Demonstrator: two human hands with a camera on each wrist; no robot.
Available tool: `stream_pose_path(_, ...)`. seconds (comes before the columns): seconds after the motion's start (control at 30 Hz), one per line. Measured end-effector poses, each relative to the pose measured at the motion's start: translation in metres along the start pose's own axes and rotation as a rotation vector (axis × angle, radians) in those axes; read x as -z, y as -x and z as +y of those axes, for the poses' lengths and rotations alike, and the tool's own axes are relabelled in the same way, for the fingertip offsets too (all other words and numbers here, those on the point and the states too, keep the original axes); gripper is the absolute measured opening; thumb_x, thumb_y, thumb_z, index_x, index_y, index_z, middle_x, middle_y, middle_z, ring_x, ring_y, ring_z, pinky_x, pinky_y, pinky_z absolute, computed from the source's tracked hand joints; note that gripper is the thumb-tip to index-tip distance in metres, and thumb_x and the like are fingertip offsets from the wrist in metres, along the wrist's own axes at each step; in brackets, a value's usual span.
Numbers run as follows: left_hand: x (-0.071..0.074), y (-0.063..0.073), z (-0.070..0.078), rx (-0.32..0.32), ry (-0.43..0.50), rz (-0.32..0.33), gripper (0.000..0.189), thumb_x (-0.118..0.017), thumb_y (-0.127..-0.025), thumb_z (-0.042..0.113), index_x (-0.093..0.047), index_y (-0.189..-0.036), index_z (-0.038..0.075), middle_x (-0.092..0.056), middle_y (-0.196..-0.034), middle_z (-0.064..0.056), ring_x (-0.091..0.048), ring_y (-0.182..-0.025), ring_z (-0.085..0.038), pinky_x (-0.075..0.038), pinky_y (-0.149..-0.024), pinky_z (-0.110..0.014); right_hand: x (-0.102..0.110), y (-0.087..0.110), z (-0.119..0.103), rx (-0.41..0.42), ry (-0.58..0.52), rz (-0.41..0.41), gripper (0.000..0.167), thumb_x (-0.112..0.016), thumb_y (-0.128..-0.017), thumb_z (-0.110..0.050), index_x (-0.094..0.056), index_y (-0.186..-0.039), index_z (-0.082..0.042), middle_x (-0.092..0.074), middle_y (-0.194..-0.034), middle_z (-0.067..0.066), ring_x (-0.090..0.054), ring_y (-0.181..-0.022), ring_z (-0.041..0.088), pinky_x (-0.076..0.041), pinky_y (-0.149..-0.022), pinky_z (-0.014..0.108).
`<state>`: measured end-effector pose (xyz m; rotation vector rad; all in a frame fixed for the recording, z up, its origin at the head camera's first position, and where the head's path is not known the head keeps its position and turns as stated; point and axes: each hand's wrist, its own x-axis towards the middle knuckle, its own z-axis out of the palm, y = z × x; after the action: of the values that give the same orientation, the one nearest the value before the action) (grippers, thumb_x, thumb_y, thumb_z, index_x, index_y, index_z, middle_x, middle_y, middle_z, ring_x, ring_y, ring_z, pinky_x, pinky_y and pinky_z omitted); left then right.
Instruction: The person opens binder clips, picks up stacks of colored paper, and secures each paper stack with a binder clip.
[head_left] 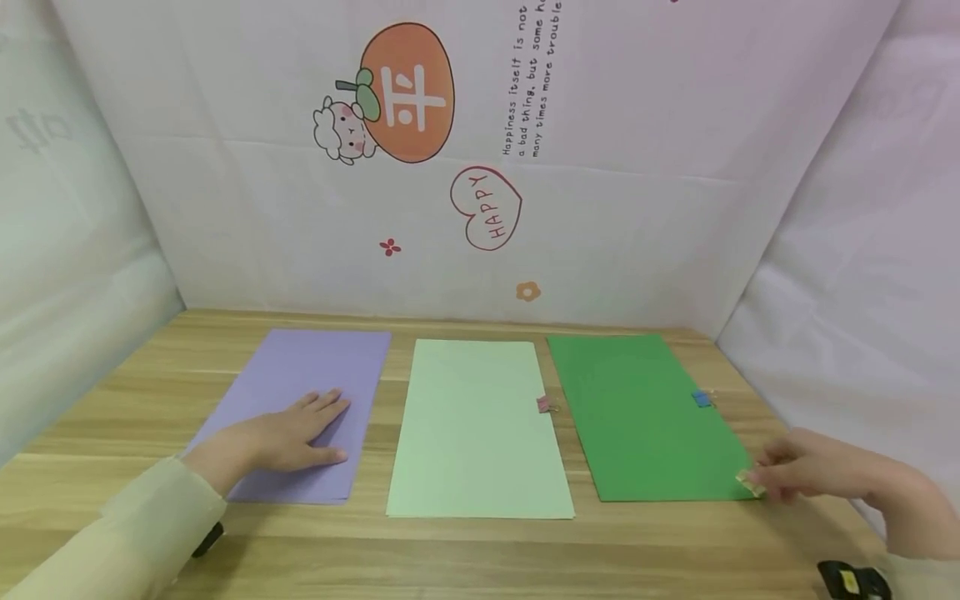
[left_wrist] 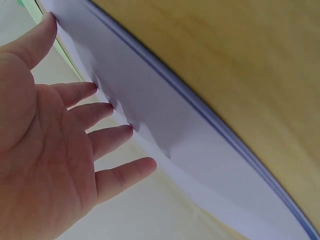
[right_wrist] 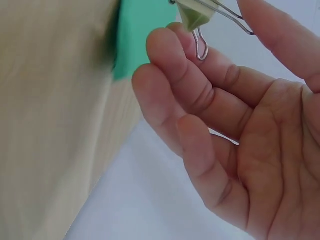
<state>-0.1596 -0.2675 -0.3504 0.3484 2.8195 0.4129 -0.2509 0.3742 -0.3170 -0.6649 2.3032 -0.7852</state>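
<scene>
My left hand (head_left: 296, 437) rests with fingers spread on a stack of purple paper (head_left: 318, 362) at the left. In the left wrist view, the fingertips touch the purple sheets (left_wrist: 165, 115), whose layered edge shows. At the lower right corner of the green paper (head_left: 637, 417), my right hand (head_left: 817, 471) pinches a small yellow binder clip (head_left: 749, 482). The right wrist view shows the clip (right_wrist: 194, 16) with its wire handles by the thumb and fingers; its top is cut off. Whether it grips the paper, I cannot tell. A blue binder clip (head_left: 702, 399) sits on the green paper's right edge.
Between the two coloured stacks lies light green paper (head_left: 480, 433) with a pink binder clip (head_left: 543, 405) on its right edge. All lie on a wooden table (head_left: 465, 554). White printed cloth (head_left: 615, 233) hangs behind and at both sides.
</scene>
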Motion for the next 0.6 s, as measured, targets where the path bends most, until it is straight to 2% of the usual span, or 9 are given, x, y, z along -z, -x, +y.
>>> stream_pose_path(0.23,0.009,0.004,-0.007,-0.015,-0.055,0.076,0.089,-0.058,-0.094,0.058,-0.031,-0.152,-0.003,-0.023,-0.159,-0.031,-0.018,-0.142,-0.060,-0.020,-0.114,-0.070,0.000,-0.022,-0.026,0.081,0.047,0.052,0.024,-0.052,-0.103,-0.016,-0.061,-0.091,0.003,-0.055,-0.074,-0.004,-0.048,-0.064,0.003,-0.038,-0.052,0.026)
stream_pose_path(0.37,0.018,0.006,-0.012,0.001,-0.037,0.075,0.089,-0.060,-0.093,0.055,-0.031,-0.152,-0.005,-0.023,-0.157,-0.034,-0.018,-0.141,-0.062,-0.019,-0.114,-0.070,-0.002,-0.032,-0.041,0.102,0.062,0.103,0.022,-0.054,-0.102,-0.017,-0.062,-0.094,0.002,-0.055,-0.077,-0.002,-0.050,-0.068,0.006,-0.041,-0.056,0.026)
stream_pose_path(0.5,0.023,0.006,-0.020,-0.009,-0.032,0.082,0.087,-0.063,-0.093,0.048,-0.032,-0.149,-0.011,-0.026,-0.153,-0.039,-0.023,-0.139,-0.062,-0.021,-0.114,-0.069,-0.004,-0.042,-0.058,0.106,0.088,0.145,0.024,-0.056,-0.102,-0.020,-0.064,-0.097,0.002,-0.058,-0.079,0.002,-0.052,-0.071,0.009,-0.042,-0.061,0.026)
stream_pose_path(0.6,0.024,0.005,-0.025,-0.034,-0.032,0.110,0.084,-0.064,-0.094,0.043,-0.033,-0.146,-0.015,-0.030,-0.150,-0.040,-0.029,-0.138,-0.060,-0.024,-0.114,-0.068,-0.007,-0.048,-0.070,0.067,0.098,0.191,0.028,-0.057,-0.101,-0.025,-0.066,-0.105,0.002,-0.064,-0.087,0.007,-0.058,-0.079,0.012,-0.047,-0.069,0.029)
